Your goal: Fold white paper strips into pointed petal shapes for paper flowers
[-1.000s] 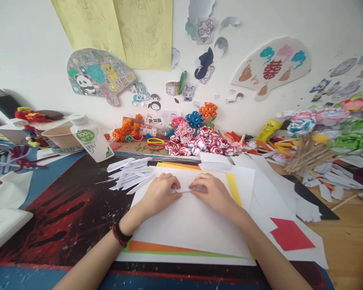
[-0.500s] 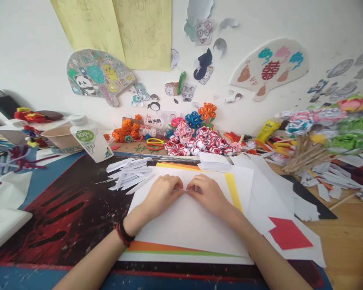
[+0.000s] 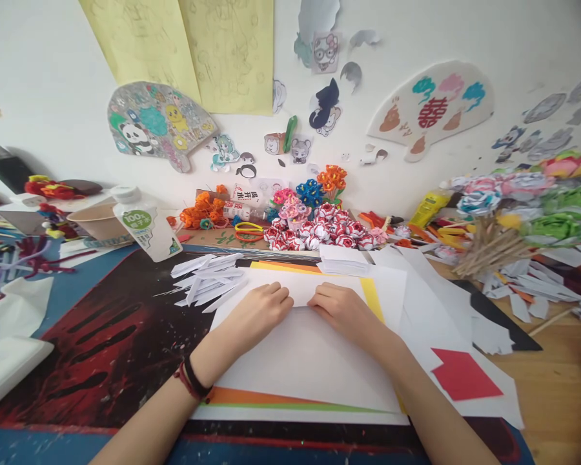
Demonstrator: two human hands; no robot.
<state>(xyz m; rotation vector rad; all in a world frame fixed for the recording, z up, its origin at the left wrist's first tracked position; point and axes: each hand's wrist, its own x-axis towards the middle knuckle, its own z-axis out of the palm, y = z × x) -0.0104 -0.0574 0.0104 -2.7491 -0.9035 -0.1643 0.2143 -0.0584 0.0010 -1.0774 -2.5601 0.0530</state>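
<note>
A small piece of white paper (image 3: 300,294) spans the gap between my hands, its lower edge showing as a thin line against the white sheets beneath. My left hand (image 3: 260,313) grips its left end with curled fingers. At the other end, the closed fingers of my right hand (image 3: 345,311) hold it too. Both hands rest low over a stack of large sheets (image 3: 300,368), white on top with orange, green and yellow edges showing. Folded white paper strips (image 3: 208,278) lie in a loose heap left of the stack.
Behind the stack are a pile of white slips (image 3: 343,259) and red-and-white paper flowers (image 3: 319,229). A white bottle (image 3: 148,226) stands back left. To the right lie a red paper piece (image 3: 467,374) and a bundle of sticks (image 3: 489,248). A white box (image 3: 12,368) is at left.
My hands have moved slightly apart, from nearly meeting at the fingertips to the two ends of the paper. More of the white paper now shows between them.
</note>
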